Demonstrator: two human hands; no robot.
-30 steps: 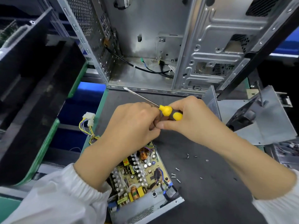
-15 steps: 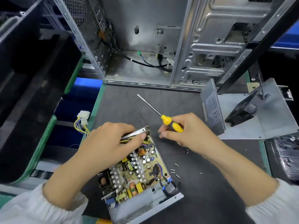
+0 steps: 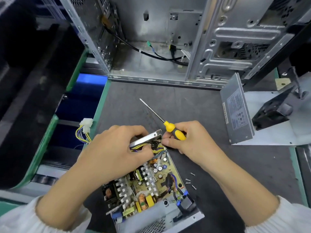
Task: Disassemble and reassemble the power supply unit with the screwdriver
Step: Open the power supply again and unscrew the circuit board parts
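Note:
The open power supply unit [image 3: 151,187] lies on the dark mat with its circuit board bare. My left hand [image 3: 116,148] grips the unit's far metal wall and the yellow wire bundle there. My right hand [image 3: 190,140] holds the yellow-and-black screwdriver [image 3: 175,132], whose shaft points up and to the left, away from the unit. The right thumb and fingertips touch the unit's far corner. The unit's grey cover [image 3: 237,110] lies to the right.
An empty computer case [image 3: 168,47] stands open at the back of the mat. Several loose screws [image 3: 190,180] lie right of the unit. A white connector on yellow wires [image 3: 85,125] hangs off the mat's left edge. A black fan [image 3: 272,111] sits at the right.
Both hands came down from mid-air to the unit's far end. My left hand took hold of the wall and wires. My right hand with the screwdriver moved left to the corner.

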